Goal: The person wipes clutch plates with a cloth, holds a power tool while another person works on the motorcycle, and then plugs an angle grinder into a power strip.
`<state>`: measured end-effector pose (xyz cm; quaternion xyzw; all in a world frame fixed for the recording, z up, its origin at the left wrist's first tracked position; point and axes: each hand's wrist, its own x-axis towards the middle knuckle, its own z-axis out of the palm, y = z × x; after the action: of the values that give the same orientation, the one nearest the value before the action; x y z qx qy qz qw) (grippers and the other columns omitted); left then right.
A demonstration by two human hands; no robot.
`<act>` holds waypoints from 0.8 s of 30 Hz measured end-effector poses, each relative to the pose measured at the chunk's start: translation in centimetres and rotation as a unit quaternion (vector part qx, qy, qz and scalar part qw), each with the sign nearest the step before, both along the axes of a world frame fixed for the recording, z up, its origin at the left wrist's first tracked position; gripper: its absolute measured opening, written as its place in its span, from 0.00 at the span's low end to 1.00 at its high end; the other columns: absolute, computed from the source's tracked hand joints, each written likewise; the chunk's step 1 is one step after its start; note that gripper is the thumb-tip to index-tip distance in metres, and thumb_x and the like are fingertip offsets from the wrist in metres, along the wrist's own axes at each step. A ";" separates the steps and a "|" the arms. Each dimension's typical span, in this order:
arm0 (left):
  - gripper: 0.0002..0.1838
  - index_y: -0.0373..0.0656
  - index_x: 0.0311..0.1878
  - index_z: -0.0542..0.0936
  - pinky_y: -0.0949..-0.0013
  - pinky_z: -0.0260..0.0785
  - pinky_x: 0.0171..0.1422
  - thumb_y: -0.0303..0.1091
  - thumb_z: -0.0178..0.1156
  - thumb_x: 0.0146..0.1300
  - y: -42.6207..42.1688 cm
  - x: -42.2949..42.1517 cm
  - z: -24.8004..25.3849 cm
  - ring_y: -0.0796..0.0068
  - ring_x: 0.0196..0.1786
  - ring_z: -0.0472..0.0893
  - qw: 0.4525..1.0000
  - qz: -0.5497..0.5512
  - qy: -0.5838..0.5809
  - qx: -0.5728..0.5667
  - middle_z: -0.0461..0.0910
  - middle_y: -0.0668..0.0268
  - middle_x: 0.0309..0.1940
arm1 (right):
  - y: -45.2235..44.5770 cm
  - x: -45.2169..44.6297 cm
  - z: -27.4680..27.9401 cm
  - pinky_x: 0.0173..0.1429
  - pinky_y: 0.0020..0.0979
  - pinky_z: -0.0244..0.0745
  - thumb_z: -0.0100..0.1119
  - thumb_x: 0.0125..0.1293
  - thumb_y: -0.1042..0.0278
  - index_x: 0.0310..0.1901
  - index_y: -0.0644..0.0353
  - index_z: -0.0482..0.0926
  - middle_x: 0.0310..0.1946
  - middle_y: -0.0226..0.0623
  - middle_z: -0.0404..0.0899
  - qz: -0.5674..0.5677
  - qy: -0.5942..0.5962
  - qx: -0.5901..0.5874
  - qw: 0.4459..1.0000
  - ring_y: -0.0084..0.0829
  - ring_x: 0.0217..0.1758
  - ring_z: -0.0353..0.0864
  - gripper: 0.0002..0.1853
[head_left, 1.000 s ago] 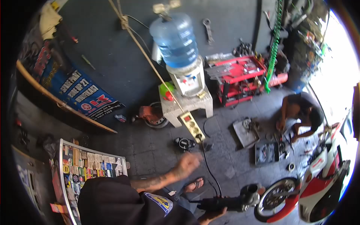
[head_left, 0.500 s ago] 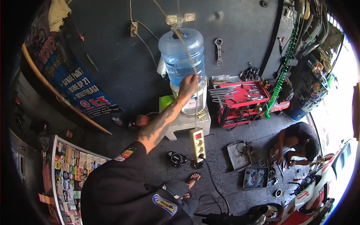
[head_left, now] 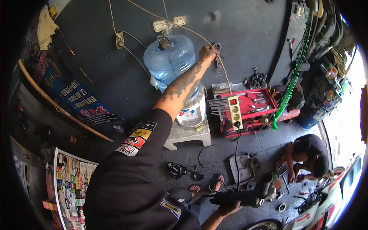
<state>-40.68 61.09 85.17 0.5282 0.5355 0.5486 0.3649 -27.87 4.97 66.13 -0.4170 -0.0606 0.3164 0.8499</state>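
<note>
My left hand (head_left: pixel 208 54) is raised, its fingers closed on a pale cable (head_left: pixel 225 73) in front of the wall, beside a wall-hung wrench (head_left: pixel 218 68). From that cable hangs a cream power strip (head_left: pixel 234 112) with a red switch, in front of the red tool cart. A black plug sits in its lowest socket, and a black cord (head_left: pixel 238 161) runs down from it. Low in the view my right hand (head_left: pixel 230 208) grips a dark corded power tool (head_left: pixel 239 198) from below; its exact kind is not clear.
A blue water jug (head_left: pixel 170 59) stands on a dispenser left of my forearm. The red tool cart (head_left: pixel 249 128) holds wrenches and sockets. A co-worker (head_left: pixel 306 155) crouches at right by a motorcycle (head_left: pixel 333 199). A metal tray (head_left: pixel 242 168) lies on the floor; a sticker-covered display case (head_left: pixel 73 184) is at left.
My left hand has moved up and right with the cable, carrying the power strip up and right. My right hand has come into view and the power tool has risen.
</note>
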 end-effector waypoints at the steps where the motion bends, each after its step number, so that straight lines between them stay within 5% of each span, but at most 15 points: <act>1: 0.18 0.33 0.28 0.81 0.69 0.71 0.20 0.37 0.53 0.68 2.0 0.2 -0.5 0.73 0.17 0.78 0.999 0.027 -0.035 -0.005 0.80 0.62 0.19 | 1.9 0.8 -0.3 0.51 0.42 0.79 0.70 0.54 0.56 0.55 0.70 0.68 0.43 0.51 0.78 0.007 0.000 0.005 1.000 0.43 0.44 0.82 0.34; 7: 0.13 0.37 0.31 0.83 0.69 0.79 0.34 0.35 0.55 0.64 11.1 -1.3 -4.5 0.69 0.27 0.85 0.983 0.156 0.093 -0.030 0.83 0.58 0.22 | 11.9 5.2 -3.5 0.48 0.46 0.80 0.70 0.53 0.66 0.52 0.74 0.67 0.39 0.50 0.77 0.100 0.097 0.034 0.990 0.41 0.37 0.81 0.30; 8: 0.11 0.40 0.31 0.84 0.68 0.79 0.37 0.35 0.57 0.63 13.0 -2.1 -4.9 0.71 0.29 0.85 0.966 0.162 0.195 -0.039 0.84 0.60 0.24 | 13.6 5.8 -4.6 0.49 0.45 0.80 0.68 0.53 0.68 0.53 0.73 0.67 0.39 0.48 0.77 0.113 0.111 -0.026 0.987 0.40 0.38 0.80 0.29; 11: 0.12 0.34 0.31 0.82 0.70 0.78 0.32 0.32 0.54 0.63 15.0 -3.9 -5.8 0.72 0.26 0.84 0.944 0.189 0.250 -0.100 0.83 0.59 0.23 | 17.1 6.5 -8.7 0.52 0.40 0.77 0.64 0.54 0.75 0.58 0.69 0.64 0.41 0.44 0.76 0.079 0.143 -0.080 0.983 0.37 0.42 0.79 0.30; 14: 0.13 0.28 0.31 0.80 0.71 0.77 0.27 0.28 0.52 0.63 14.8 -3.4 -5.2 0.73 0.22 0.83 0.949 0.214 0.193 -0.129 0.83 0.58 0.22 | 21.8 7.3 -7.7 0.50 0.39 0.78 0.61 0.58 0.71 0.63 0.64 0.60 0.49 0.43 0.72 0.141 0.087 -0.068 0.984 0.35 0.45 0.77 0.32; 15: 0.13 0.24 0.35 0.77 0.70 0.76 0.24 0.28 0.49 0.63 15.1 -3.6 -6.2 0.68 0.21 0.83 0.968 0.220 0.090 -0.084 0.81 0.54 0.24 | 23.2 7.4 -7.6 0.52 0.38 0.77 0.61 0.58 0.71 0.64 0.64 0.59 0.50 0.43 0.71 0.164 0.095 -0.039 0.981 0.34 0.46 0.76 0.33; 24: 0.14 0.33 0.45 0.74 0.68 0.73 0.23 0.37 0.51 0.67 16.4 -5.8 -7.9 0.64 0.26 0.82 0.919 0.343 0.063 -0.185 0.78 0.51 0.27 | 29.1 6.6 -12.9 0.59 0.31 0.67 0.63 0.59 0.67 0.68 0.67 0.56 0.54 0.41 0.70 0.224 0.039 -0.168 0.959 0.32 0.52 0.71 0.38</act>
<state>-46.47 77.45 77.29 0.2688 0.7975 0.4971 0.2114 -21.29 34.05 53.22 -0.5170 -0.0652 0.5199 0.6769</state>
